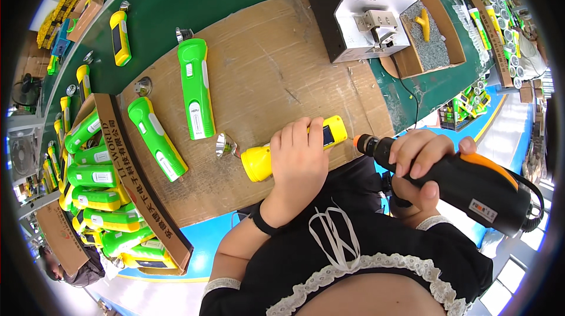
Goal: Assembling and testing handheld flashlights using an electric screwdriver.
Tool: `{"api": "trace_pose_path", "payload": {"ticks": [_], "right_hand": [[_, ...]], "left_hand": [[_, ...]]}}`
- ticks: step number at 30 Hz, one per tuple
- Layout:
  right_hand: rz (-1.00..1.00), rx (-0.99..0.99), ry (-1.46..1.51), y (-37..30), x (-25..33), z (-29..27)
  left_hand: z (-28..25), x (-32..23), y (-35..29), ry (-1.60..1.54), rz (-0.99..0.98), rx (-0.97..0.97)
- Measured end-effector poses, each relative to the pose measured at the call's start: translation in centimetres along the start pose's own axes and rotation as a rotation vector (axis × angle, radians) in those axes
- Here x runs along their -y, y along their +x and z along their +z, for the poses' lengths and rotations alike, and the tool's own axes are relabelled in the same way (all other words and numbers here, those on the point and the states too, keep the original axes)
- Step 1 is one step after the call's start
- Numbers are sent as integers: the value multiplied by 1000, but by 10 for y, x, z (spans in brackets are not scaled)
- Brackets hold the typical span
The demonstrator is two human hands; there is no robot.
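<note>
Firmly, my left hand (301,154) wraps the yellow plastic flashlight body (256,164) near the close edge of the brown cardboard sheet (259,63); my right hand (425,157) grips the black, orange-trimmed power screwdriver (471,192), tip just beside the flashlight. I'd judge steady pressure and square alignment matter most, sparing the shiny silver reflector (225,145).

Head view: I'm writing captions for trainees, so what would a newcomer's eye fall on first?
Probably the black power screwdriver in the right hand, at right. Next, the yellow flashlight in the left hand, at the cardboard's near edge. At lower left, a carton holds many green flashlights.
</note>
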State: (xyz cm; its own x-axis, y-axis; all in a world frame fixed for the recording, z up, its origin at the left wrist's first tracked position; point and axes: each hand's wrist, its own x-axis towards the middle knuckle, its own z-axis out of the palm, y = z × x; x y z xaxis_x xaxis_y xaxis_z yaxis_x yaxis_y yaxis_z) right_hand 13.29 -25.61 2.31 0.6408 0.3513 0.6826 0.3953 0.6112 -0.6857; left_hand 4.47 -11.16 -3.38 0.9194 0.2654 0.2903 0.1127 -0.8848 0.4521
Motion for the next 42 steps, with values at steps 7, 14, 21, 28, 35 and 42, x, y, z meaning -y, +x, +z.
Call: {"api": "trace_pose_path", "payload": {"ticks": [7, 14, 21, 28, 35, 42], "right_hand": [[70, 140, -27, 2, -12, 0], [160, 178, -77, 3, -17, 11], [84, 59, 60, 0, -5, 7], [-19, -186, -65, 19, 47, -2], [192, -206, -113, -9, 29, -22], [178, -189, -293, -24, 10, -44]], "left_hand": [[1, 2, -1, 35, 11, 10], [-2, -2, 0, 30, -17, 26], [1, -2, -2, 74, -37, 45], [-25, -3, 5, -97, 24, -26], [-63, -17, 33, -45, 74, -43], [-57, 22, 147, 321, 363, -119]]}}
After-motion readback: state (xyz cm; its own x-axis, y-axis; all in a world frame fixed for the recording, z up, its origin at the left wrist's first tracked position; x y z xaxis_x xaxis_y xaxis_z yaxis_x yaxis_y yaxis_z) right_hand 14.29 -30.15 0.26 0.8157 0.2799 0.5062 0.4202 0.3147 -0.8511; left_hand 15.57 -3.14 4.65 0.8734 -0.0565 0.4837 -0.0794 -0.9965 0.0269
